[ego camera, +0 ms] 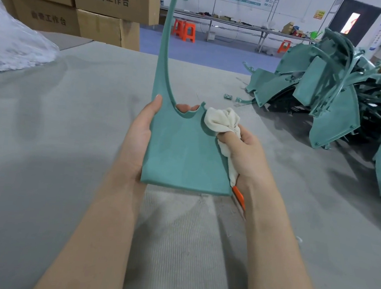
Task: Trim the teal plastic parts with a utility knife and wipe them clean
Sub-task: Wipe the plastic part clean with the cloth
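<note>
A teal plastic part (182, 150) with a wide flat base and a long thin arm rising to the top of the view is held upright above the grey table. My left hand (139, 134) grips its left edge, thumb in front and fingertips showing through the cut-out behind. My right hand (245, 149) holds a bunched white cloth (222, 120) against the part's upper right edge. An orange utility knife (238, 196) sticks out below the same hand, mostly hidden by the palm.
A heap of teal plastic parts (334, 88) lies on the grey felt table (44, 153) at the right. Cardboard boxes (100, 3) stack at the back left beside a clear plastic bag (10, 43). Small teal offcuts (235, 98) lie near the heap.
</note>
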A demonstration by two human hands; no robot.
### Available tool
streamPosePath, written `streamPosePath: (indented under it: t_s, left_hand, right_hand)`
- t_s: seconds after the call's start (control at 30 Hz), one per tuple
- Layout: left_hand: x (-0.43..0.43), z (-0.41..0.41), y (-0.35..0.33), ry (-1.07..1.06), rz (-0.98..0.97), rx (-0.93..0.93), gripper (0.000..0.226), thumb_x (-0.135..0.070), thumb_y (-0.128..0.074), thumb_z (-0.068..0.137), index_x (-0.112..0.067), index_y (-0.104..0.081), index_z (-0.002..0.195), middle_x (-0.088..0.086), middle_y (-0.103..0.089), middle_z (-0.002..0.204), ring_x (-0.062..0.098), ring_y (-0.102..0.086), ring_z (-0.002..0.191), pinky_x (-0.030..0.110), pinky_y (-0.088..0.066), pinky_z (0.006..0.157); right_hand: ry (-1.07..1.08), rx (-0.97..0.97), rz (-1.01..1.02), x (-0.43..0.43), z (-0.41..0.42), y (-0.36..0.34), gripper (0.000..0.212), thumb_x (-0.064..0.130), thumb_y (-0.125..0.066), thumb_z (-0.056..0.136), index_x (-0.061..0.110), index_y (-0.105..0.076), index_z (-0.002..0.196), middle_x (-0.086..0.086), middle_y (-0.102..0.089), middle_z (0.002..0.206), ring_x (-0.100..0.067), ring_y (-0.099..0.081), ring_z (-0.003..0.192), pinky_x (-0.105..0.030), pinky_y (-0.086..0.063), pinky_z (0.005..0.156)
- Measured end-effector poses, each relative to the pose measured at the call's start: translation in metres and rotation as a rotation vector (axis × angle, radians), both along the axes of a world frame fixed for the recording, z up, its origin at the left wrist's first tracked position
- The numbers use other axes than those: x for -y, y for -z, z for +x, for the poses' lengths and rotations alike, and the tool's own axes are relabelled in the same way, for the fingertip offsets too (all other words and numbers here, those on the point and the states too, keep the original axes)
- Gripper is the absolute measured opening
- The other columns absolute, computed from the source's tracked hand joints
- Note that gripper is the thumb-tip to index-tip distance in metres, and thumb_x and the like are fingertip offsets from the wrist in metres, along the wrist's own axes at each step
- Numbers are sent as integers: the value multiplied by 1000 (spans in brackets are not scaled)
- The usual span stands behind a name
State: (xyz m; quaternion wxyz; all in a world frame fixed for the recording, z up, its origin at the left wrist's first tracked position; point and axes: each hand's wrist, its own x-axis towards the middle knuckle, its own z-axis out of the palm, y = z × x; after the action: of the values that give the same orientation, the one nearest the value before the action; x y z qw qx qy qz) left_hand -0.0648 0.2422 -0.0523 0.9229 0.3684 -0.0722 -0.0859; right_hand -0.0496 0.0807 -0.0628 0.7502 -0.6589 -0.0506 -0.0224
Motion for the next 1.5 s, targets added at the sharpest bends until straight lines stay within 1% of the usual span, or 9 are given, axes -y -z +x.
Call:
streamPosePath:
  t_s: [0.17,0.33,0.63,0.8,1.03,1.17,1.27,1.37,1.5]
  left_hand:
    - [2,0,0,29,8,-9,48,-44,-46,92,-10,-75,73,8,-74,89,22,-72,80,31,-58,65]
    - [-1,2,2,14,9,-10,49,-44,-44,94,-8,-72,76,10,-74,91,24,-73,79,31,-57,61]
    - [-1,3,2,14,21,-15,46,-42,-45,93,-7,-72,76,10,-74,89,24,-73,78,31,-57,61]
    - [-3,5,6,-26,16,-10,43,-43,-46,94,-11,-70,81,10,-74,89,26,-72,81,33,-58,63]
    - [-5,9,9,-72,28,-11,45,-44,-46,94,-13,-74,77,10,-74,91,26,-72,84,34,-58,66]
    - [-5,10,8,-59,-5,-3,50,-43,-42,95,-13,-74,72,10,-74,89,25,-72,81,35,-59,67]
    - [-6,10,9,-75,-33,12,52,-43,-40,97,-13,-74,71,10,-74,88,25,-72,79,33,-58,65]
    - [-5,10,9,-96,-21,27,54,-43,-39,98,-14,-75,69,10,-74,87,24,-72,78,32,-58,63]
    - [-4,12,10,-148,9,19,51,-43,-41,97,-14,-74,72,9,-74,91,25,-72,82,33,-58,64]
  right_hand:
    - [68,-76,4,-4,0,-1,18,25,-65,68,29,-74,83,-12,-74,94,-26,-68,81,-49,-55,82]
    - [36,-81,-36,0,1,-1,19,5,-56,85,17,-70,90,-9,-69,87,-24,-64,78,-41,-51,75]
    - [94,-118,-11,-4,-1,-2,16,5,-55,87,15,-67,85,-11,-64,81,-24,-59,75,-39,-49,69]
    - [262,-142,305,-1,1,-6,17,1,-48,91,14,-59,91,-8,-69,70,-15,-62,52,-26,-52,51]
    - [312,80,-100,5,-4,-8,31,-4,-44,89,17,-65,84,-2,-62,75,-12,-55,65,-27,-44,62]
    - [61,137,-398,-4,-10,-8,10,29,-60,93,22,-67,91,8,-66,75,-6,-56,71,-23,-44,63]
    - [68,209,-464,-9,-7,-3,31,51,-52,95,22,-61,88,23,-54,63,5,-46,59,-11,-36,54]
    - [105,246,-495,-12,-5,-1,13,40,-54,95,30,-59,102,24,-57,71,6,-50,63,-8,-38,57]
    - [275,301,-428,-14,-4,1,35,17,-55,94,35,-47,122,15,-57,78,4,-51,58,-12,-39,55]
